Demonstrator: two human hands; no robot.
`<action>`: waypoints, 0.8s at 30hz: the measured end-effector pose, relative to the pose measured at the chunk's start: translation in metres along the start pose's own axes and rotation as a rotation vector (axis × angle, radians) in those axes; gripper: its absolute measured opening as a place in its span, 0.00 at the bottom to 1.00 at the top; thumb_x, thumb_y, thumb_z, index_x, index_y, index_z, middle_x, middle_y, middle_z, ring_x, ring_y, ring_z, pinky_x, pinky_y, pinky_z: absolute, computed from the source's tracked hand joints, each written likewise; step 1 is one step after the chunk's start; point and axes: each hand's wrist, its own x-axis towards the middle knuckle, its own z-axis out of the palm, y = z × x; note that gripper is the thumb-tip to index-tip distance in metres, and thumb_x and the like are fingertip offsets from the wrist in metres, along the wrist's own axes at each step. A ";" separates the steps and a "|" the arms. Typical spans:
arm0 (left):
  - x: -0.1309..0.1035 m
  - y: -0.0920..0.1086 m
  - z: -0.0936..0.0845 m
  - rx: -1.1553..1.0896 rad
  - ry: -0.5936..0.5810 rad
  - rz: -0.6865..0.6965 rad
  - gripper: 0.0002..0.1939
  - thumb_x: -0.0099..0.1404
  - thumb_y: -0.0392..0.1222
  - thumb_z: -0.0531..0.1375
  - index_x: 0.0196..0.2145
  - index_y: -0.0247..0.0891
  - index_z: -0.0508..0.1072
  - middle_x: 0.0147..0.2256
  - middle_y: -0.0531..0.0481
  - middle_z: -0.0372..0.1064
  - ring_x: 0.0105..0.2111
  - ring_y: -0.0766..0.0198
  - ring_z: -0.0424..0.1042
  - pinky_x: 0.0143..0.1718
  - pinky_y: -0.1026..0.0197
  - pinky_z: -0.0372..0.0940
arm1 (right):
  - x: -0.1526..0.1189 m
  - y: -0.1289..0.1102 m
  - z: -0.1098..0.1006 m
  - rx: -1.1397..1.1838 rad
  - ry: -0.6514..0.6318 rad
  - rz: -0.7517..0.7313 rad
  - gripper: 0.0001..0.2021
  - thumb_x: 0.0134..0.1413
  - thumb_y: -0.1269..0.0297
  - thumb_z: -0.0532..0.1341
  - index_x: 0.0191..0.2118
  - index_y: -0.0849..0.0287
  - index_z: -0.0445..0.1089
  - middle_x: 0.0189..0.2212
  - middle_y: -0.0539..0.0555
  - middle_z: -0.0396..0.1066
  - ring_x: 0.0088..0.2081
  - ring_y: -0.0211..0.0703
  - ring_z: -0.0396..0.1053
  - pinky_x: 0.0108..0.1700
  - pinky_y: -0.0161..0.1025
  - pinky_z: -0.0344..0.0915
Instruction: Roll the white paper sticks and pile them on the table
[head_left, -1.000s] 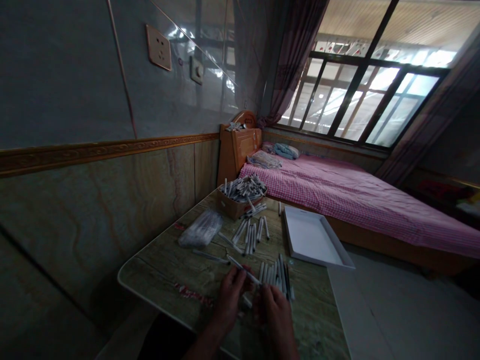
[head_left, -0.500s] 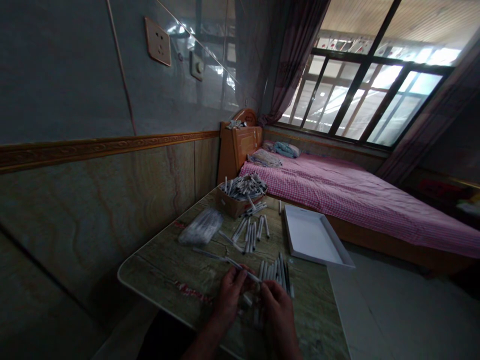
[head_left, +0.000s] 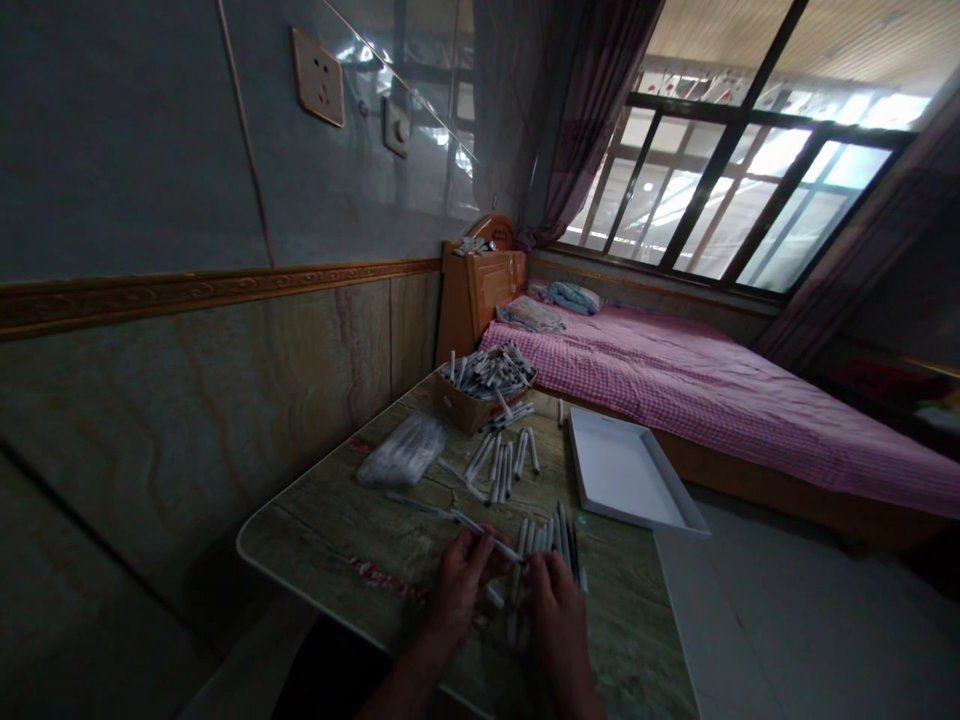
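Note:
A slim white pen (head_left: 489, 537) slants between my two hands above the table. My left hand (head_left: 463, 575) is closed round its middle. The fingers of my right hand (head_left: 553, 600) pinch its right end. Just beyond and partly behind my right hand lies a row of white and dark pens (head_left: 551, 537). Several more pens (head_left: 502, 470) lie loose farther back, in front of a cardboard box (head_left: 469, 412) heaped with pens. A clear plastic bag (head_left: 405, 452) rests left of them.
A shallow white tray (head_left: 626, 470) sits at the table's right edge. The table (head_left: 315, 540) stands beside a tiled wall. Behind it is a bed (head_left: 675, 370) with a pink checked cover and a wooden headboard (head_left: 487, 290).
My right hand has shifted slightly at the pen's right end, its fingers now more upright. My left hand and the pen are almost where they were.

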 end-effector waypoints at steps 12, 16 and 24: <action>0.002 -0.002 -0.001 -0.011 -0.006 0.003 0.26 0.40 0.55 0.75 0.31 0.36 0.74 0.29 0.49 0.79 0.28 0.60 0.78 0.32 0.59 0.74 | 0.003 0.009 0.000 -0.102 -0.029 -0.081 0.18 0.58 0.48 0.54 0.26 0.54 0.68 0.22 0.48 0.68 0.26 0.42 0.67 0.29 0.35 0.60; 0.002 -0.002 -0.001 -0.014 -0.002 0.004 0.27 0.39 0.55 0.75 0.31 0.36 0.74 0.29 0.49 0.79 0.28 0.60 0.78 0.31 0.59 0.73 | 0.002 0.011 0.001 -0.098 -0.057 -0.091 0.17 0.56 0.49 0.56 0.25 0.54 0.67 0.22 0.48 0.69 0.26 0.42 0.67 0.30 0.35 0.61; 0.002 -0.002 -0.001 0.004 -0.007 0.011 0.26 0.40 0.56 0.75 0.32 0.36 0.74 0.29 0.49 0.79 0.29 0.60 0.79 0.32 0.60 0.74 | 0.003 0.012 0.003 -0.094 -0.025 -0.049 0.20 0.58 0.47 0.51 0.24 0.54 0.67 0.21 0.48 0.67 0.25 0.42 0.66 0.29 0.36 0.59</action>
